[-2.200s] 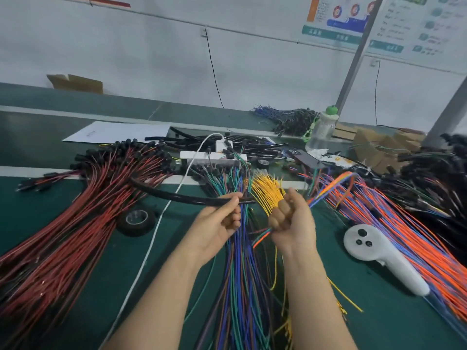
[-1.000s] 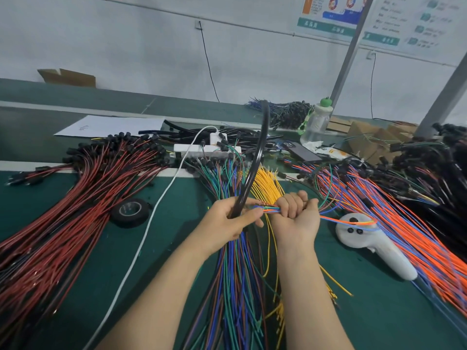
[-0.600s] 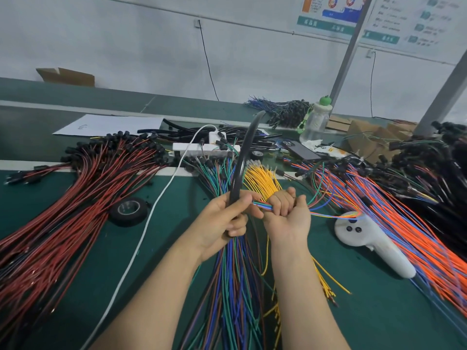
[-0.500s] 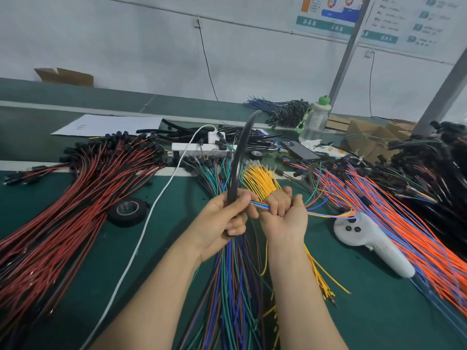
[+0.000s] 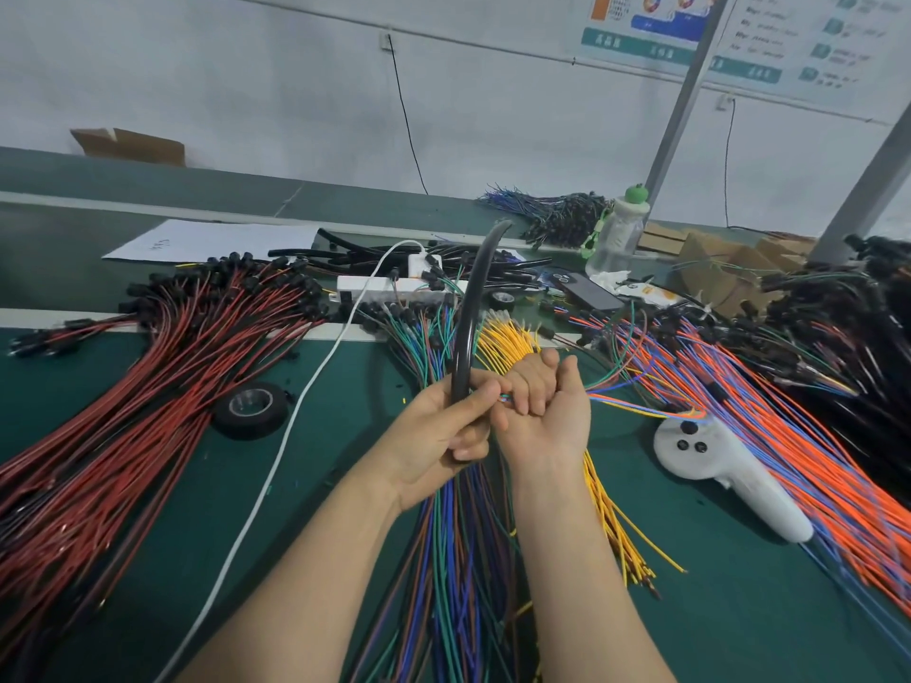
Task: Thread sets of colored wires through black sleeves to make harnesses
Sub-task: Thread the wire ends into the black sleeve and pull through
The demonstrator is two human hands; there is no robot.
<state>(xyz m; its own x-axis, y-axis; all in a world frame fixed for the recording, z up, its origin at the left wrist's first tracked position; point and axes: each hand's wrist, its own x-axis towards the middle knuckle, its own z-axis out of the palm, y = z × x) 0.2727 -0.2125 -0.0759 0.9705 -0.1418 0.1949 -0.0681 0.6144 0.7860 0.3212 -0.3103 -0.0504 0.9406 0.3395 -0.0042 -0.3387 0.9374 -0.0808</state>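
Bench entry, head view. Surface: dark green mat [image 5: 335,401] w/ a white strip across mid-left; grey-green ledge behind, white wall [image 5: 296,91] above. Wall: black cord [image 5: 406,115] hanging top centre, posters [image 5: 650,32] upper right, two grey poles [image 5: 680,101] slanting at right. Upper left: cardboard box [image 5: 128,145] on the ledge, paper sheet [image 5: 217,239] below it. Left: big fan of red/black wires [image 5: 148,386]; black tape roll [image 5: 250,409] just beside it; white cable [image 5: 305,386] running to a white power strip [image 5: 389,286] at centre, spare sleeves [image 5: 355,248] behind. Centre-right: phone [image 5: 589,290], bottle [image 5: 616,234] w/ green cap, cardboard pieces [image 5: 715,258]. Right: orange/blue wires [image 5: 788,436], white controller [image 5: 715,470] on the mat. Bottom centre: multicolour wires [image 5: 453,559] and yellow wires [image 5: 508,337] under the forearms. Task items, centre: black sleeve [image 5: 468,313] stands upright, curving to upper centre, lower end in left hand [image 5: 443,431], fingers curled round it. Right hand [image 5: 547,416], touching the left, fist closed on a wire set [image 5: 636,408] at the sleeve's lower end; the set trails right to the controller's top.
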